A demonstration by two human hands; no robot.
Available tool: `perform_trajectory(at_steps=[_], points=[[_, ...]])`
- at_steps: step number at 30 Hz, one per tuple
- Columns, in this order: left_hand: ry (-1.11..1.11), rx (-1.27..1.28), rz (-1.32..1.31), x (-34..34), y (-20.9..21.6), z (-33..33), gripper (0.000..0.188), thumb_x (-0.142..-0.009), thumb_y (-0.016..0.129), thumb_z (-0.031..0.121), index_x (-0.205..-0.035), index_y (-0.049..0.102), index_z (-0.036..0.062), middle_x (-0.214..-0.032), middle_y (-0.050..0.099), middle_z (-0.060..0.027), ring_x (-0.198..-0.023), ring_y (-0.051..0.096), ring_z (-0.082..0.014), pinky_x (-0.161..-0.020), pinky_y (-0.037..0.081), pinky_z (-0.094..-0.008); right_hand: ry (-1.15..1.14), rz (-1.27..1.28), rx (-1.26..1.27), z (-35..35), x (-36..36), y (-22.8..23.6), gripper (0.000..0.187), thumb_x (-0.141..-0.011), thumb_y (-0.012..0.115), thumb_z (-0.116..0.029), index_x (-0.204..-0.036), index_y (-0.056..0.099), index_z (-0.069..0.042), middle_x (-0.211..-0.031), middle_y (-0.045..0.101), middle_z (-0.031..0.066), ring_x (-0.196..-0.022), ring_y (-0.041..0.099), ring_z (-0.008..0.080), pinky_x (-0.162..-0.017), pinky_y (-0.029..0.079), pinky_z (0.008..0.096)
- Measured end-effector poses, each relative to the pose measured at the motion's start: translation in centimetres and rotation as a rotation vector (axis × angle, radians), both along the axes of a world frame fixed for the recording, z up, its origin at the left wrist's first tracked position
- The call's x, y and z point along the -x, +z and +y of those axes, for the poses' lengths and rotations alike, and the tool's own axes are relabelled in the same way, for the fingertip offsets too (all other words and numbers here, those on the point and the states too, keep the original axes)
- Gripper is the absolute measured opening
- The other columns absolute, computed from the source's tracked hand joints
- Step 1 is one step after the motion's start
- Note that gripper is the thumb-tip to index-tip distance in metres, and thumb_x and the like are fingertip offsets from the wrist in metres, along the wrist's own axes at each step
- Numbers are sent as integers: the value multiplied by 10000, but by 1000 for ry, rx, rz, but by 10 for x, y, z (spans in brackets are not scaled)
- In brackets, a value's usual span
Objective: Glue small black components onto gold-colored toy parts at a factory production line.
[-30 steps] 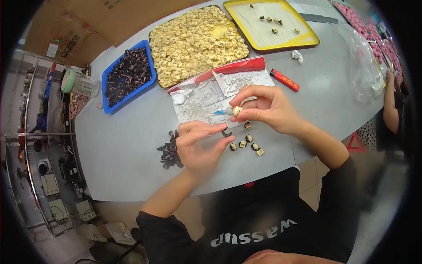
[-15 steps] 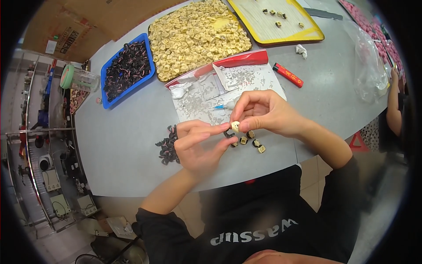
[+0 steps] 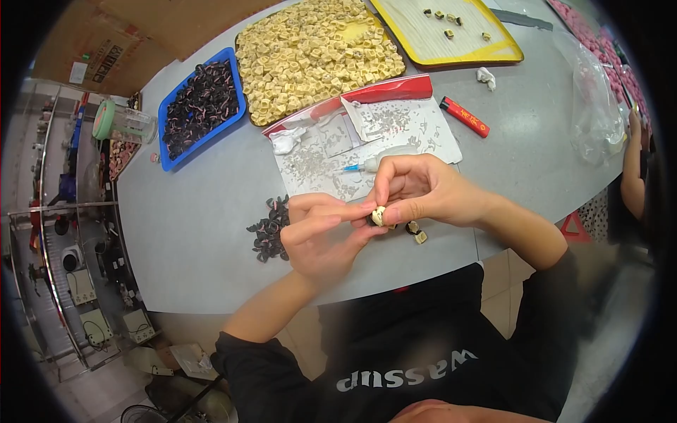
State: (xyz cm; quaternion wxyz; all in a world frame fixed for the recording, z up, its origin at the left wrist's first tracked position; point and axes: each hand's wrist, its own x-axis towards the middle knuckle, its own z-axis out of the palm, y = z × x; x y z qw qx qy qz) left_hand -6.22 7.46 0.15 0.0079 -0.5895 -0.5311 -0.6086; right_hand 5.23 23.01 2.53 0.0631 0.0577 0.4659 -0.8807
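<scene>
Between thumb and forefinger my right hand [image 3: 431, 192] pinches a small cream-coloured moulded piece [image 3: 379, 213]. My left hand [image 3: 319, 233] closes its fingertips on a small black curved piece [image 3: 371, 220], pressed against the cream one and mostly covered by fingers. Just below my right hand lie a few small cream-and-black pieces [image 3: 421, 237], partly hidden. Beside my left hand is a loose pile of black curved pieces [image 3: 266, 236]. A whitish squeeze bottle with a blue needle tip [image 3: 351, 168] rests on a white sheet [image 3: 310, 185] beyond my hands.
A blue tray [image 3: 166, 156] of black pieces stands far left, beside a tray [image 3: 258, 128] heaped with cream pieces. A yellow-rimmed tray [image 3: 486, 58] with several pieces is behind. A red marker-like tube [image 3: 465, 117], tissue [image 3: 486, 79] and plastic bag [image 3: 596, 116] lie right; another person's arm [image 3: 635, 166] shows.
The cream piece has come down slightly and now sits against the black piece, which was more visible before. My right hand has lowered a little, covering more of the pieces below.
</scene>
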Motion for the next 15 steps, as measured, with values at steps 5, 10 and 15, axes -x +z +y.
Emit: perform_trajectory(at_steps=[5, 10, 15], points=[[-13, -8, 16, -1, 1, 1, 637, -631, 770, -27, -1087, 338, 81, -911, 658, -95, -798, 499, -183, -553, 457, -225, -7, 10, 21, -1, 0, -4, 239, -772, 660, 13, -905, 470, -48, -973, 602, 112, -877, 582, 138, -759, 465, 256], [-8, -4, 37, -1, 2, 0, 628, -638, 770, -13, -1076, 331, 92, -910, 660, -84, -803, 494, -185, -556, 457, -225, -33, 54, 28, -3, 0, -4, 304, -760, 658, 37, -900, 408, -62, -957, 607, 136, -855, 589, 163, -761, 474, 277], [-7, 5, 46, -1, 3, 0, 621, -646, 769, -5, -1071, 328, 100, -917, 661, -79, -818, 487, -185, -566, 454, -224, -41, 71, 87, -4, 0, -5, 388, -746, 660, 56, -885, 323, -76, -944, 605, 182, -857, 594, 195, -752, 489, 302]])
